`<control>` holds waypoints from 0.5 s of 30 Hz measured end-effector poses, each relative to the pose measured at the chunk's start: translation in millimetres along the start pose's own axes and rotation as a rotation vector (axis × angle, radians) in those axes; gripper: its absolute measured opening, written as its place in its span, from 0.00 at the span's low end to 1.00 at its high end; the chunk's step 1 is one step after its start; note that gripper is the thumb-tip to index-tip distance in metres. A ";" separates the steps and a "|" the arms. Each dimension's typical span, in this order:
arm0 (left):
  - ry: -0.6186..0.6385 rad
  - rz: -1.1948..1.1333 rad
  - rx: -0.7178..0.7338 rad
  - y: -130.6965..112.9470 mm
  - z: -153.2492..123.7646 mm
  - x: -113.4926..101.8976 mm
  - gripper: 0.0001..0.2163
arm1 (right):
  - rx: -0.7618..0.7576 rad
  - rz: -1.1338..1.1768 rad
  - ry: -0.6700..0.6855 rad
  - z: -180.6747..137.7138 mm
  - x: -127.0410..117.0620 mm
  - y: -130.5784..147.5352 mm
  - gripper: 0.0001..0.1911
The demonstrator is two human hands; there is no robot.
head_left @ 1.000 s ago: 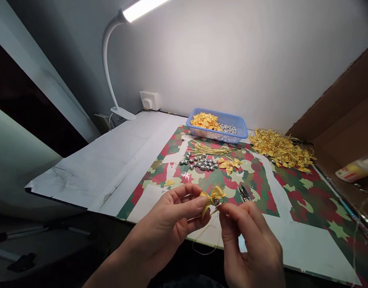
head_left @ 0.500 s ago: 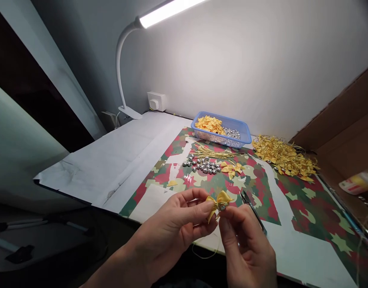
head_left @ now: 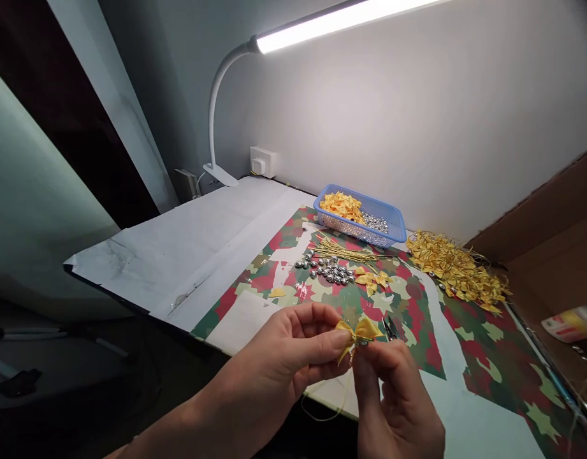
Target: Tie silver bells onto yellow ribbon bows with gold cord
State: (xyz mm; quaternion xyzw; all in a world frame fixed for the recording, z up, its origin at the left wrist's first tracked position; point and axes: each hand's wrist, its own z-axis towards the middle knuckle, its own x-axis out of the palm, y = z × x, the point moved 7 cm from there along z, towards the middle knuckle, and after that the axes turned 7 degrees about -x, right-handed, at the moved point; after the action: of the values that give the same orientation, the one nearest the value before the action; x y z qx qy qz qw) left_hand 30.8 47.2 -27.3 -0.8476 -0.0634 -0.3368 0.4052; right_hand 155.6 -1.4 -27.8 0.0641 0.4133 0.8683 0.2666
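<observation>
A yellow ribbon bow (head_left: 367, 328) is pinched at its left loop by my left hand (head_left: 293, 350), thumb against fingers. Against the bow's knot sits a small shiny silver ball (head_left: 362, 342), partly covered by fingertips. My right hand (head_left: 398, 398) has thumb and forefinger closed on this ball, right under the bow. A thin yellow cord (head_left: 322, 419) hangs in a loop below both hands. Behind the right hand, the dark tips of a pointed cutting tool (head_left: 389, 328) show; the rest of it is hidden.
Several silver balls (head_left: 331, 271), loose yellow bows (head_left: 371, 280) and gold cords (head_left: 345, 250) lie on the patterned sheet (head_left: 420, 325). Behind them stands a blue basket (head_left: 396, 226) of bows and balls. A corded bow pile (head_left: 458, 268) is at right. A lamp (head_left: 217, 95) arches over the left.
The view has shifted slightly, so the scene sits a little differently in the picture. My fingers have tightened around the silver ball, which shows less now. The cutting tool is more covered.
</observation>
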 end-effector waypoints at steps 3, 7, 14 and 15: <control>0.000 0.036 0.030 0.7 -1.1 0.9 0.08 | 0.019 0.000 0.010 -1.2 0.8 -2.8 0.05; -0.017 0.078 0.072 -2.0 -2.8 1.5 0.07 | -0.077 -0.100 -0.003 1.0 -0.3 5.3 0.05; -0.013 0.042 0.075 -1.0 -7.0 -0.1 0.08 | -0.186 -0.235 -0.017 5.5 -1.6 17.4 0.08; -0.013 0.037 0.072 -0.6 -7.0 -0.1 0.07 | -0.191 -0.247 -0.013 5.5 -1.7 17.9 0.08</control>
State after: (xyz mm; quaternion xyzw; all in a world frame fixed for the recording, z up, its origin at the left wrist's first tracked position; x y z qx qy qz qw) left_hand 26.8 42.5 -23.8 -0.8357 -0.0627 -0.3213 0.4410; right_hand 151.6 -7.7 -10.5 -0.0071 0.3318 0.8639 0.3788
